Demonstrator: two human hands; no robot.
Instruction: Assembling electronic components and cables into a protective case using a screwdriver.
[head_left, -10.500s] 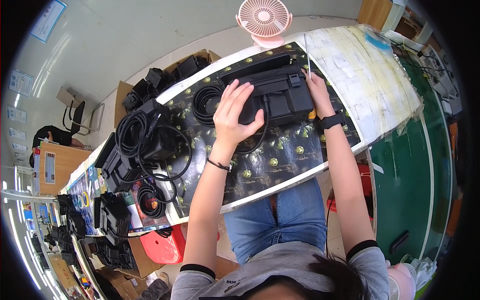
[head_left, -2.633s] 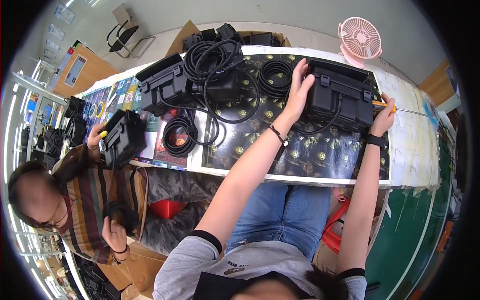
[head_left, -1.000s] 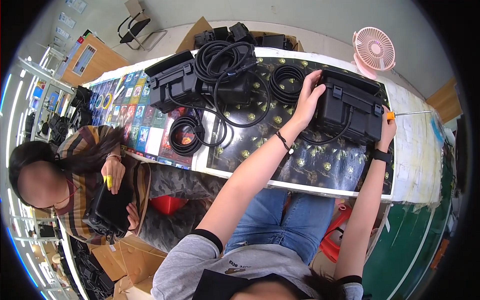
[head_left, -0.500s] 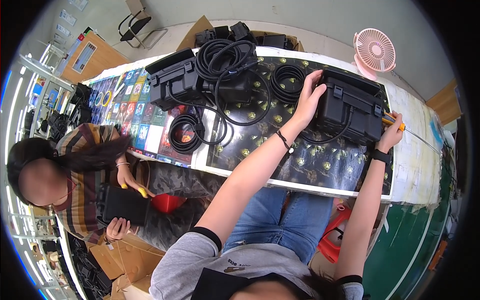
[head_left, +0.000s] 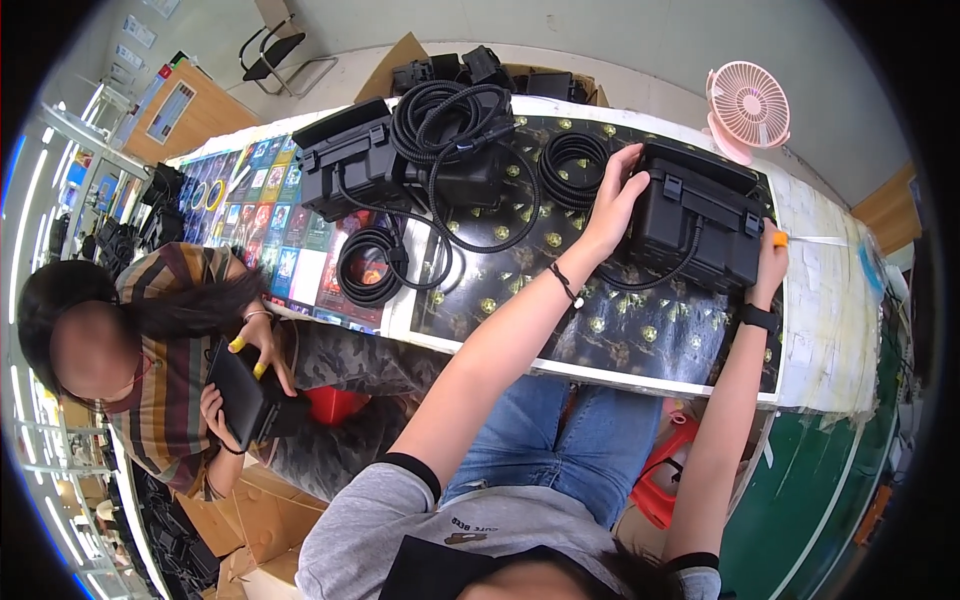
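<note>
A black plastic box (head_left: 690, 235) with latches and a short corrugated cable stands on the dark patterned table mat. My left hand (head_left: 618, 200) is closed on the box's left side, its fingers over the upper edge. At the box's right side, my right hand (head_left: 768, 262) is closed round a screwdriver (head_left: 780, 239) with an orange handle. The screwdriver's shaft points right, away from the box. My right fingers lie against the box, and its side hides some of them.
Coiled black corrugated tubes (head_left: 573, 170) and another black box (head_left: 350, 155) with a cable lie to the left on the table. A pink fan (head_left: 748, 105) stands at the back right. On the left, a seated co-worker (head_left: 165, 320) holds a black case (head_left: 248, 385).
My right hand has moved slightly left and up against the box, and the screwdriver has swung from slanting downward to nearly level. The co-worker has tilted the black case.
</note>
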